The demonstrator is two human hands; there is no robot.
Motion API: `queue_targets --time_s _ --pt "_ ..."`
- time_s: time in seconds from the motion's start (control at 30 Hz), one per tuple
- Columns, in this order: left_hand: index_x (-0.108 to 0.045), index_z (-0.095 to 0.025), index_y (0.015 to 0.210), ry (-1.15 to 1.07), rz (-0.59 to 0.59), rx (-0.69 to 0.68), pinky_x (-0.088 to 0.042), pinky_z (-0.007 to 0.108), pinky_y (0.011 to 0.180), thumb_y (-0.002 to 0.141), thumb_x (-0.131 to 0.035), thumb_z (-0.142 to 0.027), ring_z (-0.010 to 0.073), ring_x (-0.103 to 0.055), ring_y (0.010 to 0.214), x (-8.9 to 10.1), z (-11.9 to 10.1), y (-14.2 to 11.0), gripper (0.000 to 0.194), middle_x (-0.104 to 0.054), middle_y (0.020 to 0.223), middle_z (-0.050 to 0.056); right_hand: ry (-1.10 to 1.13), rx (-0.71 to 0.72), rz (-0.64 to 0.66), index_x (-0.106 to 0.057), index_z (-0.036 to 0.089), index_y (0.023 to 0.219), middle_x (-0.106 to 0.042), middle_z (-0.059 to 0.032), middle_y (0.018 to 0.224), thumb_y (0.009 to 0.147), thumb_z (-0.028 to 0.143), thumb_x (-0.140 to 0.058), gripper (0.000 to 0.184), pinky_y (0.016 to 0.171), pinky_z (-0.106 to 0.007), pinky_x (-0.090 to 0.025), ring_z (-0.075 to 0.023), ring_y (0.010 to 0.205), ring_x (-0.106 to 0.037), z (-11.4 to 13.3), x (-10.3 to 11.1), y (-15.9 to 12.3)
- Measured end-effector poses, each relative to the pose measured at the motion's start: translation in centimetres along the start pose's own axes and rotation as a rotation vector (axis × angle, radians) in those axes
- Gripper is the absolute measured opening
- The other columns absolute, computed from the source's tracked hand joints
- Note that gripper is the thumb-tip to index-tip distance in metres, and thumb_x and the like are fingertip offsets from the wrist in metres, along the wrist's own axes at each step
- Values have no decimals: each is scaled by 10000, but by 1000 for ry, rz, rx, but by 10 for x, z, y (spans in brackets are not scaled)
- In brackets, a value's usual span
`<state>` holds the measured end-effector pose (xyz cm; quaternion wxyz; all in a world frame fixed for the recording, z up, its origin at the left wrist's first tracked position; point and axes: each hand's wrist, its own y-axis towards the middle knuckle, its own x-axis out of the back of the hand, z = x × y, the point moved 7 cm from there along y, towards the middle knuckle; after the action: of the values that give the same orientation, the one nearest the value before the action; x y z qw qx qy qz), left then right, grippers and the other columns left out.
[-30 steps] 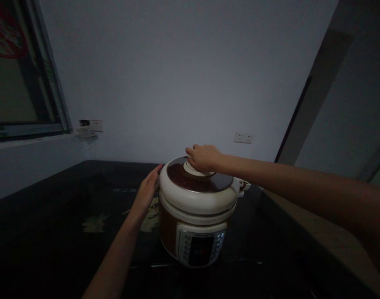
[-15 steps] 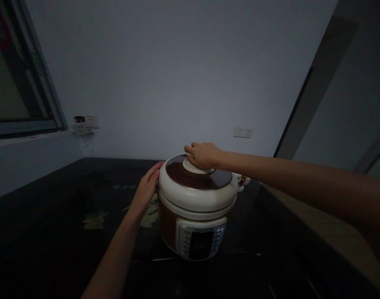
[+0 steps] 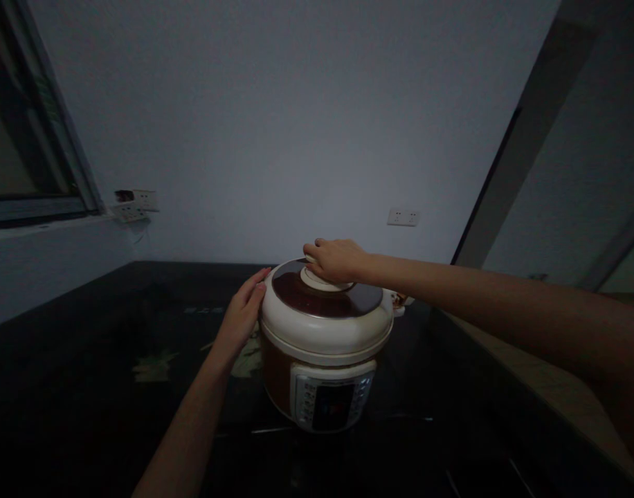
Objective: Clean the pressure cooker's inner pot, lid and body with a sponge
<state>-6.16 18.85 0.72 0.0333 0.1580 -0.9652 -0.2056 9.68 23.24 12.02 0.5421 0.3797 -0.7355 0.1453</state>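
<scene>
An electric pressure cooker (image 3: 324,339), white and brown with a control panel on its front, stands upright on a dark glossy table (image 3: 166,422). My right hand (image 3: 338,259) is closed around the knob on top of its lid (image 3: 317,302), and the fingers hide most of that knob. Against the left side of the lid's white rim rests my left hand (image 3: 246,304), its fingers stretched out flat. The lid sits down on the cooker's body.
Two wall sockets (image 3: 403,217) are on the pale wall behind the cooker. More sockets (image 3: 135,206) hang in the left corner by a window (image 3: 31,131). The table's right edge drops to a floor (image 3: 545,394).
Both hands keep their places on the cooker. The whole view has shifted slightly, so the cooker and sockets appear a little further left.
</scene>
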Motion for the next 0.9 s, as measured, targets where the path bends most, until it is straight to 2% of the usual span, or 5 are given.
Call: queue_targets --time_s 0.27,0.37,0.47,0.63,0.9 --pt "-605 -186 1233 102 5 -83 -276 444 1125 874 -500 -468 253 -472 1289 -2 -7 0 468 -553 1364 114 40 -104 -34 -574 168 1197 -628 -170 1174 928 457 -432 419 761 -397 -482 -320 1039 -605 5 -1 2" --pt "-589 -171 1255 96 12 -76 -299 457 1112 877 -494 -486 265 -498 1265 -3 -5 0 501 -555 1361 126 56 -176 -94 -576 101 1182 -623 -208 1166 943 532 -353 541 785 -415 -486 -327 1062 -592 5 -1 1" --pt "-577 -184 1272 62 15 -33 -323 462 1099 870 -501 -500 271 -512 1253 -3 -1 0 517 -547 1372 124 72 -220 -146 -599 62 1135 -640 -222 1127 965 528 -280 591 797 -416 -486 -319 1052 -599 5 -1 -1" --pt "-569 -176 1283 50 30 -48 -295 476 1116 864 -505 -515 274 -487 1277 -3 -2 0 543 -550 1370 118 91 -221 -192 -639 79 1083 -671 -197 1088 954 479 -384 492 790 -380 -479 -294 1008 -619 4 0 -1" --pt "-526 -152 1325 161 33 -100 -287 471 1130 896 -393 -574 272 -469 1292 -1 -1 4 617 -521 1399 116 116 -202 -219 -671 84 1044 -683 -197 1061 949 444 -407 456 773 -384 -477 -288 974 -635 1 -1 0"
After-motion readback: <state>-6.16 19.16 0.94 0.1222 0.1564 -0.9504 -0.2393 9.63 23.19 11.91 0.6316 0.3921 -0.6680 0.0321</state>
